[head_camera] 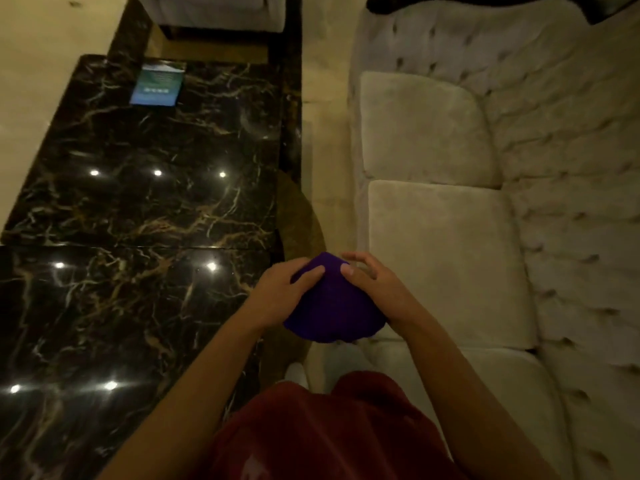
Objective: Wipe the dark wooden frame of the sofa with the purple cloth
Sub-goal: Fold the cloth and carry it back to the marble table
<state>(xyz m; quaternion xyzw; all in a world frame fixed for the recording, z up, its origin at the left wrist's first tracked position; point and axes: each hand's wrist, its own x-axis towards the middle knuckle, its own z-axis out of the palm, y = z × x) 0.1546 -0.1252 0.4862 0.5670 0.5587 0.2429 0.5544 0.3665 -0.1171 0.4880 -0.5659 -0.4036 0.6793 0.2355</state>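
Note:
The purple cloth (334,303) is bunched up in front of my body, held between both hands. My left hand (282,292) grips its left side with the thumb on top. My right hand (372,284) holds its right side, fingers partly spread. The cream tufted sofa (450,237) fills the right half of the view, with its seat cushions just beside my hands. A strip of its dark wooden frame (415,0) shows along the top of the backrest at the far top right. The cloth is well short of that frame.
A glossy black marble table (138,185) with gold veins lies on the left, a small blue booklet (157,84) at its far end. Another pale seat (214,12) stands at the top. A narrow strip of floor (325,133) runs between table and sofa.

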